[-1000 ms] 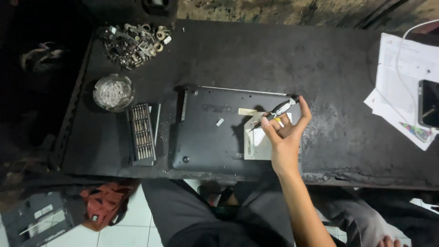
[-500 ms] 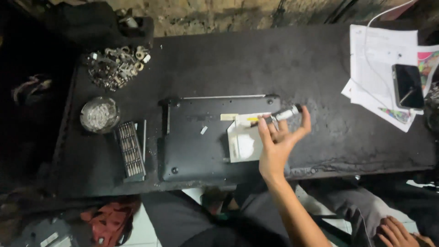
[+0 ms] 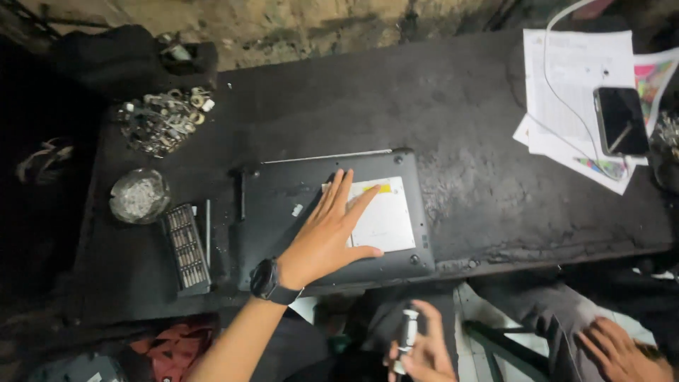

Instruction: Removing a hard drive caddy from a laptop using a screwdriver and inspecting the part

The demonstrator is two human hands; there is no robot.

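We pressed our flat, open left hand point(image 3: 327, 237) on the upturned black laptop point(image 3: 332, 216) atop the dark desk point(image 3: 467, 113); our right hand point(image 3: 419, 350) kept its grip around a small silver tube point(image 3: 406, 339), best steady.

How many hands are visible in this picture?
3: left hand flat on the laptop; right hand below the table edge, holding a small tool; another person's hand at bottom right.

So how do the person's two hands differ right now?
The left hand lies flat, fingers spread, on the upturned laptop and its white panel; the right hand is below the table edge, curled around a small silver-and-black tool. The left wrist wears a black watch; the right shows none. Both are bare.
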